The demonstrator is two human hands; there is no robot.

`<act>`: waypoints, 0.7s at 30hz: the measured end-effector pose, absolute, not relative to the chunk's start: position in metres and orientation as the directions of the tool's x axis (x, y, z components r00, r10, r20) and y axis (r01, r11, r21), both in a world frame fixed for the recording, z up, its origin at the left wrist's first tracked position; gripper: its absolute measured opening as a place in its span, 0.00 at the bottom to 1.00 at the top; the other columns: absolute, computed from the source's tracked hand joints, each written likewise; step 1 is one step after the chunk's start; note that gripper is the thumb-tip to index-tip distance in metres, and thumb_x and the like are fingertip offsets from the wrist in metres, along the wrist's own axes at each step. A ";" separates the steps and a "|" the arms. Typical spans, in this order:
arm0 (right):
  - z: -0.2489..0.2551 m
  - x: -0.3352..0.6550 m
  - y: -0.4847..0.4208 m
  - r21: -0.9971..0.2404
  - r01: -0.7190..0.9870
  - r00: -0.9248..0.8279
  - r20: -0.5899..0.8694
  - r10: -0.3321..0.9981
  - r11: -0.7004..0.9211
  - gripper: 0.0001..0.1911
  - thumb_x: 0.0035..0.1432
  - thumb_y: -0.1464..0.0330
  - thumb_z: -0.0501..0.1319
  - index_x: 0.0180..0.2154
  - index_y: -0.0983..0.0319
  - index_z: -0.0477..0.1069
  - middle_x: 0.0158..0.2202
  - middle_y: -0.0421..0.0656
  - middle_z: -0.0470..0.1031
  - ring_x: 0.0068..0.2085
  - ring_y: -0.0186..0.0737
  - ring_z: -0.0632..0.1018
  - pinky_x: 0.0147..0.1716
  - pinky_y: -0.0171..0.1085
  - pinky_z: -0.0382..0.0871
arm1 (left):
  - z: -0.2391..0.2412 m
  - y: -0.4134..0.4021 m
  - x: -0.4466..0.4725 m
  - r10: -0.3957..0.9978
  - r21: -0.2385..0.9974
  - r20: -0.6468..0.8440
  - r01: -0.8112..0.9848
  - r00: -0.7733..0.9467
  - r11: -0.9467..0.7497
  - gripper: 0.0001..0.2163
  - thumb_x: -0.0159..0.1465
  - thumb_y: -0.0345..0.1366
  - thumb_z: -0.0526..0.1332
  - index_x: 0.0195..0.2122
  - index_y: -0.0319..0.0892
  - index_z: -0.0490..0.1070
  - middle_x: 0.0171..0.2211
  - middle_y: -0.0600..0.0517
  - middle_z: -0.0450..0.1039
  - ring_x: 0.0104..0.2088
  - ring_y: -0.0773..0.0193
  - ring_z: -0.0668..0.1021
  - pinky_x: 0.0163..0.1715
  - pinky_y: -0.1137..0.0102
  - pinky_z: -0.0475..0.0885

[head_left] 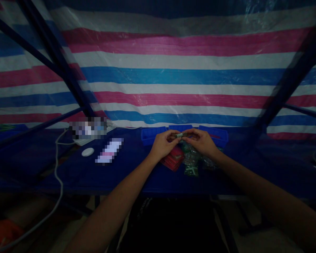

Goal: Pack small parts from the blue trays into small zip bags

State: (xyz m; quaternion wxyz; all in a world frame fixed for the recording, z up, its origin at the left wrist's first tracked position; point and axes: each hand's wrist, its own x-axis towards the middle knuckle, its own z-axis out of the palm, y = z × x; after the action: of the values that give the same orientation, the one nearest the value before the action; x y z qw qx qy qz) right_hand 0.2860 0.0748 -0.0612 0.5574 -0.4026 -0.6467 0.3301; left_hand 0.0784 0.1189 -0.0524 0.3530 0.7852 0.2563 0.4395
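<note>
Both hands meet above the middle of the blue table, with fingers bent and thumbs close together. Between them is a small pale item [179,135], too dim and small to name. My left hand [165,142] pinches it from the left side, while my right hand [200,141] grips from the right. Just below my left hand lies a stack of red packets [173,161]. Clear plastic bags with green in them [191,164] rest under my right hand. Behind the hands stand a left blue bin [148,136], a middle blue bin [180,127] and a right blue bin [221,137].
Left on the blue table [137,175] lie a phone with a lit, blurred screen [109,151], a white round object [87,152] and a white power strip [81,141]. A white cable [58,175] hangs over the edge. Blue frame bars and a striped sheet [173,75] stand behind.
</note>
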 end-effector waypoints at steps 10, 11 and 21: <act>-0.061 0.283 0.073 -0.912 0.085 -0.088 0.394 0.915 0.401 0.20 0.54 0.59 0.73 0.48 0.56 0.77 0.41 0.44 0.82 0.42 0.43 0.82 0.47 0.44 0.77 | -0.046 0.112 0.078 0.702 0.751 0.545 0.105 0.458 -0.651 0.18 0.63 0.32 0.66 0.54 0.45 0.71 0.36 0.50 0.80 0.36 0.62 0.82 0.43 0.63 0.79; -0.061 0.283 0.073 -0.910 0.089 -0.090 0.398 0.913 0.405 0.20 0.54 0.59 0.72 0.49 0.56 0.77 0.40 0.44 0.82 0.41 0.42 0.82 0.46 0.44 0.77 | -0.046 0.112 0.078 0.699 0.752 0.547 0.098 0.460 -0.652 0.18 0.63 0.32 0.66 0.54 0.45 0.71 0.36 0.51 0.80 0.36 0.62 0.82 0.43 0.64 0.79; -0.060 0.285 0.072 -0.915 0.053 -0.066 0.396 0.916 0.399 0.17 0.53 0.58 0.73 0.42 0.57 0.76 0.41 0.44 0.82 0.43 0.44 0.82 0.47 0.44 0.76 | -0.049 0.117 0.078 0.675 0.791 0.533 -0.017 0.511 -0.611 0.18 0.64 0.36 0.67 0.55 0.44 0.69 0.43 0.46 0.79 0.40 0.62 0.82 0.46 0.63 0.78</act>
State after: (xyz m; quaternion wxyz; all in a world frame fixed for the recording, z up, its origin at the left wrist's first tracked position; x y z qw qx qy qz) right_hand 0.2846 0.0722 -0.0598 0.5610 -0.3905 -0.6204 0.3846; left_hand 0.0782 0.1174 -0.0494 0.3869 0.7783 0.2111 0.4472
